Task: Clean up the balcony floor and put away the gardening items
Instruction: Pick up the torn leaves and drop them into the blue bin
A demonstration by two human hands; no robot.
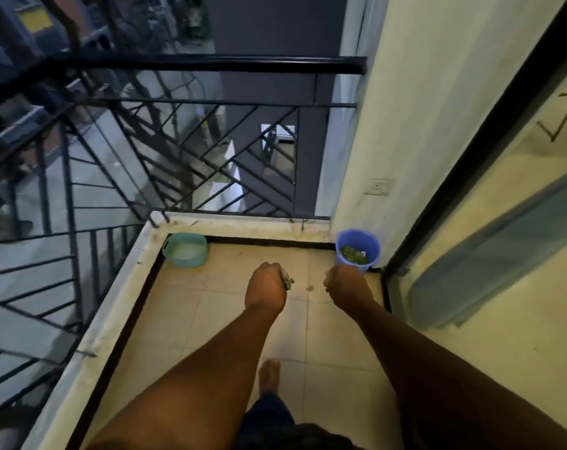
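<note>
My left hand (pixel 266 287) is curled into a fist around a clump of green leaves (pixel 288 282) that pokes out at its right side. My right hand (pixel 345 285) is also curled, just in front of the blue bucket (pixel 358 248); what it holds, if anything, is hidden. The blue bucket stands in the far right corner of the balcony floor (pixel 210 319) and has green leaves (pixel 353 254) in it. One small leaf scrap (pixel 309 288) lies on the tiles between my hands.
A teal tub (pixel 186 250) sits in the far left corner against the low kerb (pixel 243 224). A black metal railing (pixel 191 141) runs along the far and left edges. A cream wall (pixel 421 125) and sliding door frame (pixel 470 151) close the right side. My bare foot (pixel 269 373) stands on the tiles.
</note>
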